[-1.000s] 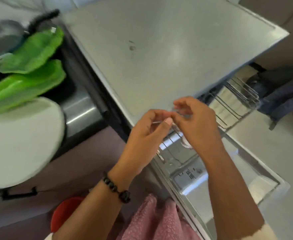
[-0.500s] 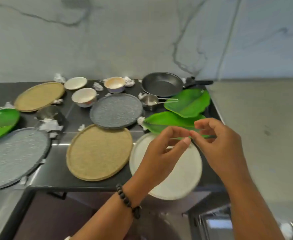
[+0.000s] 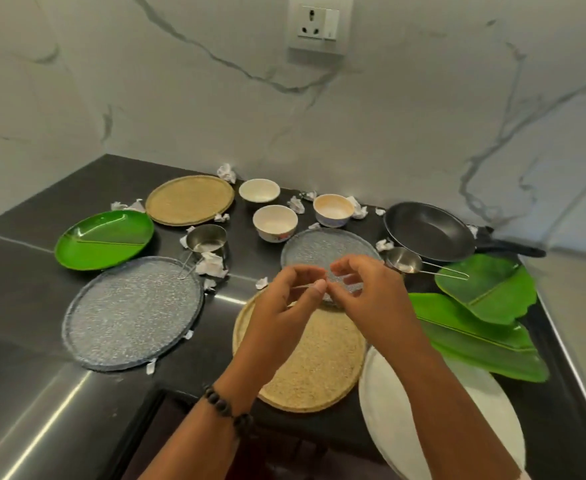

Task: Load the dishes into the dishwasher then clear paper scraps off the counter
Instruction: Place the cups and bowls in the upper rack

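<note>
A second ago the view was on the open dishwasher; now it faces the bench (image 3: 18,299), both hands (image 3: 329,292) pinching something thin, while the plates (image 3: 132,311) and paper scraps (image 3: 212,265) lie unloaded.

Probably a home kitchen: dark counter (image 3: 139,174), frying pan (image 3: 430,232), marble backsplash (image 3: 388,126).

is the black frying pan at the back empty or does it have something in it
Empty. The frying pan sits upright on the counter, its dark inside bare.
</note>
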